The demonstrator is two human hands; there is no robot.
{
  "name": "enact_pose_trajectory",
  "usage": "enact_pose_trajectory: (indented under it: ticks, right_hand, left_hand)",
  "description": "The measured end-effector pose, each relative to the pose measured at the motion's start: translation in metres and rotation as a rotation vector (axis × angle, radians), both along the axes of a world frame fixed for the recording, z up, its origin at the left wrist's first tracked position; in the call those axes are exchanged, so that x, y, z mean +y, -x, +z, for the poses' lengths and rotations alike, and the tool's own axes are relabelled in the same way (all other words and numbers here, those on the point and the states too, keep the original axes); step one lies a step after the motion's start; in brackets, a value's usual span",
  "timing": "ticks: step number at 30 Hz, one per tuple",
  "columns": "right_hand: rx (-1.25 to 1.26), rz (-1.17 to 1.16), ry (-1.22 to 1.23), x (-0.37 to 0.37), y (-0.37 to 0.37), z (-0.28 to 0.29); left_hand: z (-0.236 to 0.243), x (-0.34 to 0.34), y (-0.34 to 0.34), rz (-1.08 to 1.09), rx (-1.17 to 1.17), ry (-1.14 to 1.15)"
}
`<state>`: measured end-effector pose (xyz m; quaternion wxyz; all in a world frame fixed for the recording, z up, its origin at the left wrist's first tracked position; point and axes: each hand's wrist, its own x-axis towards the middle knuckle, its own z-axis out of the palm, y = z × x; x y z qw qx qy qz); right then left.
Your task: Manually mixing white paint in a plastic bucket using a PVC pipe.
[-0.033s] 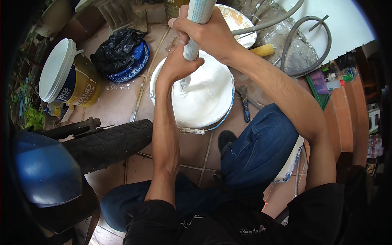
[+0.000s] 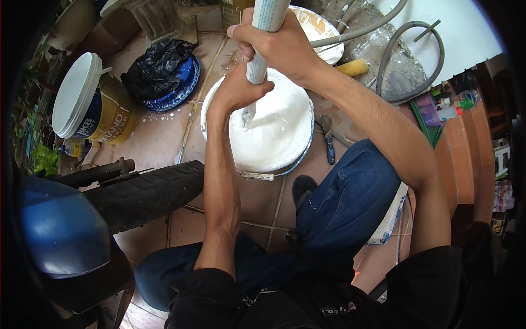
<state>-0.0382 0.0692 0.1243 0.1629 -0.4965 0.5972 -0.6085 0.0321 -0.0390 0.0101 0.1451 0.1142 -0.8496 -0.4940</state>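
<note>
Both of my hands grip a white pipe (image 2: pixel 269 15) that stands tilted over a bucket (image 2: pixel 301 162) of thick white paint (image 2: pixel 279 129). My right hand (image 2: pixel 282 48) is wrapped round the pipe higher up, and my left hand (image 2: pixel 236 90) is closed on it just below. The pipe's lower end dips into the paint, where a fold shows in the surface. Its top runs out of the picture. White smears mark the bucket's rim, and its handle (image 2: pixel 257 176) hangs at the near side.
A putty knife (image 2: pixel 329 143) lies right of the bucket, near my knee. Left are a tyre (image 2: pixel 153 189), a paint pail (image 2: pixel 112 112) and a blue lid (image 2: pixel 185 90) under a black plastic bag (image 2: pixel 150 71). Behind are a roller (image 2: pixel 353 67), a paint-smeared basin (image 2: pixel 329 52) and a grey hose (image 2: pixel 378 28).
</note>
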Motion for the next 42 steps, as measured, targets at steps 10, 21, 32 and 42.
enact_pose_trajectory:
  ticks: [10,21,32,42]
  right_hand:
    - [0.190,-0.233,-0.092,0.001,0.003,0.003]
    - [0.278,-0.135,-0.023,-0.004,0.000,-0.006]
    - [-0.028,0.017,-0.021,0.001,0.010,-0.003]
    - [0.054,-0.228,-0.133,0.002,0.013,0.000]
  left_hand:
    - [0.006,0.031,0.009,-0.219,-0.005,-0.262]
    - [-0.008,0.023,0.024,0.292,0.268,-0.026]
    - [0.008,0.004,-0.002,-0.046,-0.169,0.022]
    - [0.001,0.026,0.009,-0.138,-0.122,-0.170]
